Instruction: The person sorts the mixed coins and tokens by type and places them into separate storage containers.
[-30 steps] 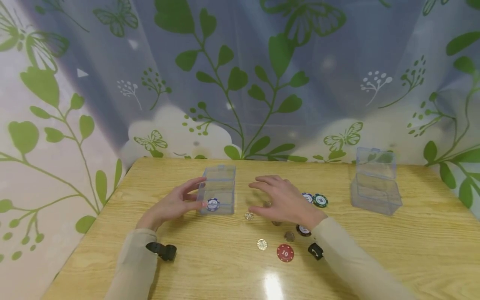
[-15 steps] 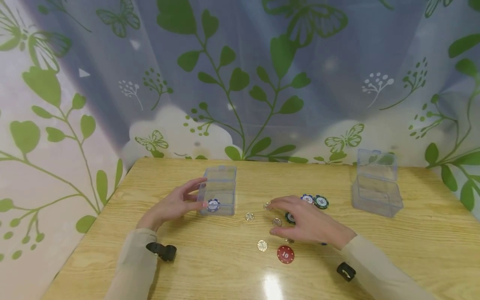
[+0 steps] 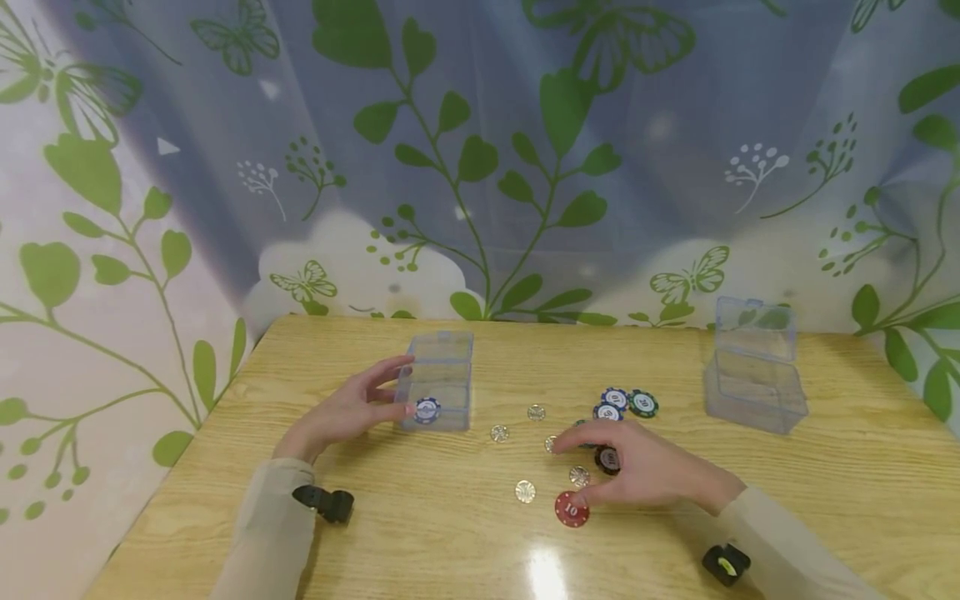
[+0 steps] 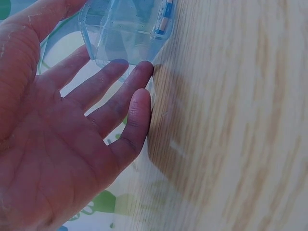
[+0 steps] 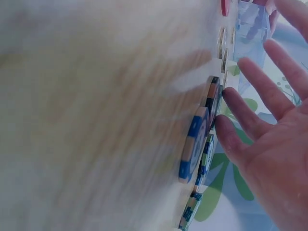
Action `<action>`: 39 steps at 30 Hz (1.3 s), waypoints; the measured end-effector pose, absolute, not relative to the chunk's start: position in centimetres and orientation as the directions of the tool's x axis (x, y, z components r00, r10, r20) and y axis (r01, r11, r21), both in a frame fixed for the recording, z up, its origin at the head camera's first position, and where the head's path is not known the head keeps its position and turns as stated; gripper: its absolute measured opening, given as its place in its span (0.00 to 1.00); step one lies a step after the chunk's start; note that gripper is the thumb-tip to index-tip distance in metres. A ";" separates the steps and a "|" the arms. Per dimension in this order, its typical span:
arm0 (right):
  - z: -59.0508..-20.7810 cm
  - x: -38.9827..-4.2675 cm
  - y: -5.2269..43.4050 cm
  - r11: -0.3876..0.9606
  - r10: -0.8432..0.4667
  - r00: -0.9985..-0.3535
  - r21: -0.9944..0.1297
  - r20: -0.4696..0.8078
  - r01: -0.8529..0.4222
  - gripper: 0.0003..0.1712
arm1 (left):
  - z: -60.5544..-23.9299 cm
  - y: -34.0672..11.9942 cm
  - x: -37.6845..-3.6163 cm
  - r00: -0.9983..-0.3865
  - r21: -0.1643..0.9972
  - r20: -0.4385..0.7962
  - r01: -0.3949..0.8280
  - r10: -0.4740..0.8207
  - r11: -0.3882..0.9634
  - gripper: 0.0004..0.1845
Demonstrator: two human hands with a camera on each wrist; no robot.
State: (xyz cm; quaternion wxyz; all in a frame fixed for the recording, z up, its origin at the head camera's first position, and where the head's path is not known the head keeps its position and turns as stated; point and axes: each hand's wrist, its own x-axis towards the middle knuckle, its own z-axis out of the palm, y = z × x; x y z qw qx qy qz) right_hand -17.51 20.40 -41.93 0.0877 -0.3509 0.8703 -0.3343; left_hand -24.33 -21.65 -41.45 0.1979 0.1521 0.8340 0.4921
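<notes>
My left hand point(image 3: 347, 412) rests at the left side of a clear plastic box point(image 3: 450, 375) with its lid raised, thumb and index fingertip at its wall. A blue-and-white poker chip point(image 3: 427, 410) lies in that box. In the left wrist view the fingers are relaxed beside the box. My right hand point(image 3: 648, 468) hovers low over the table, fingers spread and nothing gripped. Its thumb tip is right at a red 10 poker chip point(image 3: 573, 514), its index fingertip at a gold coin point(image 3: 550, 444). A black chip point(image 3: 607, 460) shows partly under the hand.
Several gold coins, including one coin point(image 3: 525, 492) in front, lie mid-table. Blue chips point(image 3: 609, 412) and a green chip point(image 3: 643, 404) lie behind the right hand. A second clear box point(image 3: 753, 392) stands at the back right, lid up, before a patterned curtain point(image 3: 480, 208).
My right hand has moved back from near the left box, rightward and toward me, over the coins to the red chip. My left hand and the boxes stay in place.
</notes>
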 end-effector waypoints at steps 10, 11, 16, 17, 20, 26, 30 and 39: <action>-42.5 -17.3 20.3 0.509 -0.735 -0.673 -0.590 0.081 -0.627 0.26 | -41.6 -21.7 -24.4 -0.877 0.884 -0.193 0.040 0.439 0.467 0.45; -42.5 -17.2 20.3 0.517 -0.735 -0.674 -0.584 0.072 -0.626 0.26 | -41.6 -21.7 -24.4 -0.878 0.883 -0.193 0.039 0.439 0.467 0.45; -42.6 -17.0 20.1 0.549 -0.733 -0.679 -0.553 0.042 -0.627 0.25 | -41.6 -21.6 -24.4 -0.879 0.882 -0.193 0.040 0.437 0.470 0.43; -42.6 -17.0 20.1 0.552 -0.732 -0.680 -0.549 0.042 -0.628 0.25 | -41.6 -21.6 -24.5 -0.878 0.883 -0.193 0.039 0.437 0.468 0.43; -42.6 -17.0 19.9 0.560 -0.732 -0.680 -0.532 0.041 -0.634 0.24 | -41.6 -21.6 -24.5 -0.878 0.885 -0.193 0.037 0.439 0.464 0.43; -42.5 -17.0 19.7 0.563 -0.734 -0.677 -0.519 0.042 -0.643 0.20 | -41.7 -21.7 -24.4 -0.880 0.885 -0.197 0.030 0.433 0.464 0.43; -42.2 -17.0 19.4 0.576 -0.728 -0.685 -0.521 0.025 -0.630 0.19 | -41.6 -21.6 -24.3 -0.881 0.884 -0.198 0.028 0.429 0.467 0.43; -41.5 -17.1 18.8 0.601 -0.714 -0.700 -0.543 -0.034 -0.587 0.21 | -41.5 -21.5 -24.3 -0.878 0.890 -0.200 0.023 0.435 0.456 0.44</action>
